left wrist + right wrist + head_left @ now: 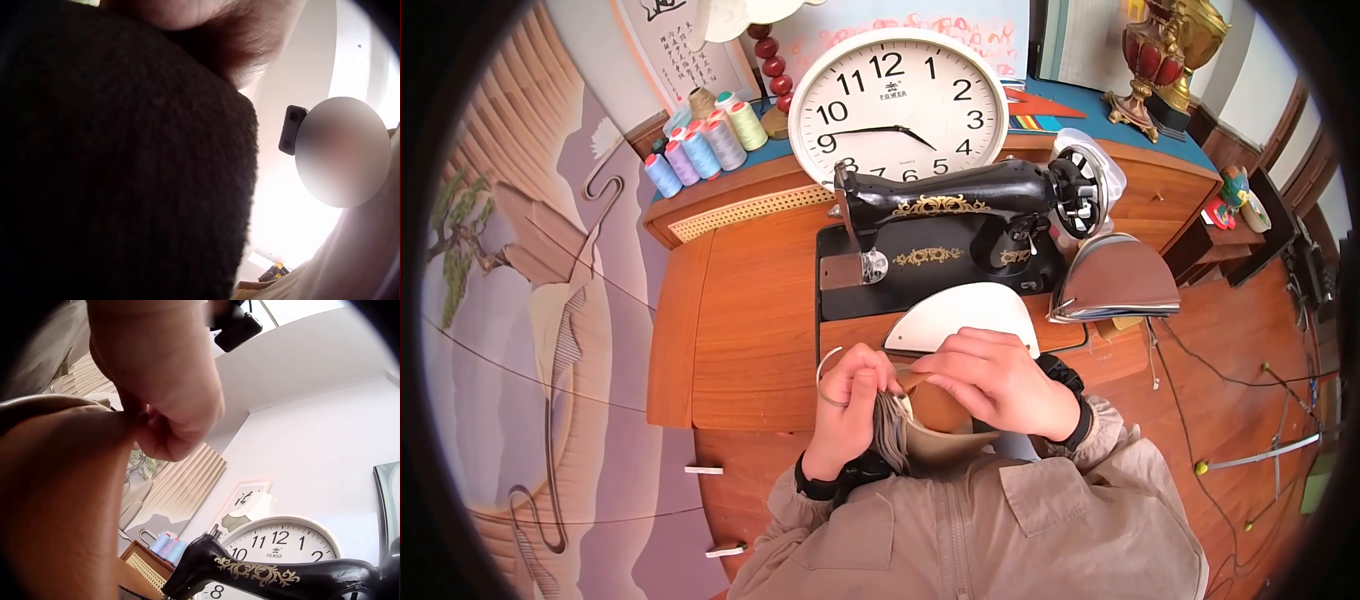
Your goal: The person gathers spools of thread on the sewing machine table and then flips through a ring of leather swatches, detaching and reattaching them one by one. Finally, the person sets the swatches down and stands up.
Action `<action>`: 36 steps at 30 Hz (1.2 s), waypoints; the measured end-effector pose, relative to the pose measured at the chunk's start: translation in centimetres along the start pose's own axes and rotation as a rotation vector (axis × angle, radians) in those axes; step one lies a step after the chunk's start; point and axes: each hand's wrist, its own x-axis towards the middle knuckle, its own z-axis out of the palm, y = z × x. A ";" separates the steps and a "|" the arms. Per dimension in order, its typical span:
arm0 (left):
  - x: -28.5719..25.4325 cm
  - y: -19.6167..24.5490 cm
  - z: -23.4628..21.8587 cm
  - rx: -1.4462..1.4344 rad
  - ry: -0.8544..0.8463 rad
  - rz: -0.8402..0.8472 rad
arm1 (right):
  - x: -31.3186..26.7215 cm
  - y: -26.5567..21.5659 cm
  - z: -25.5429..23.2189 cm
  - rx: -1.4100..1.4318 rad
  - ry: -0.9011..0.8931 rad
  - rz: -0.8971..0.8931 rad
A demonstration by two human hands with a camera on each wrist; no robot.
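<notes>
Close to the chest, both hands work at a brown leather-like piece (940, 408) with a pale curved rim and layered grey edges at its left side. My left hand (847, 405) pinches its upper left edge, and a thin pale loop (824, 378) stands out beside the fingers. From the right, my right hand (1005, 380) pinches the top edge with bent fingers. In the right wrist view the smooth brown side of the piece (69, 506) rises to the pinching fingertips. Dark fuzzy material (137, 162) fills much of the left wrist view.
A white half-round panel (965, 312) lies just beyond the hands, before the black sewing machine (950, 205). Right of it sits a stack of half-round pieces, brown on top (1120, 280). A wall clock (900, 105) and thread spools (710, 140) stand behind. Cables (1200, 480) cross the floor.
</notes>
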 end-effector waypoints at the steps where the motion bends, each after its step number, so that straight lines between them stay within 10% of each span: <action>1: -0.1 0.0 -0.1 -0.003 -0.008 -0.021 | 0.3 0.0 -0.3 0.030 -0.067 0.006; 9: -0.7 -0.3 -0.6 -0.043 0.051 -0.026 | 1.4 0.2 0.0 0.173 -0.232 0.051; 20: -0.9 -1.1 -1.8 -0.026 0.166 0.003 | 0.2 -1.4 3.0 -0.240 0.063 -0.172; 26: -0.9 -1.5 -2.2 -0.053 0.163 0.024 | 0.4 -1.5 2.6 0.006 -0.099 0.236; 29: -1.0 -1.3 -2.4 -0.056 0.167 0.037 | 0.7 -1.7 2.8 -0.491 -0.026 -0.204; 36: -1.1 -1.0 -2.6 -0.093 0.198 0.067 | -0.1 -1.6 4.5 -0.048 -0.198 -0.111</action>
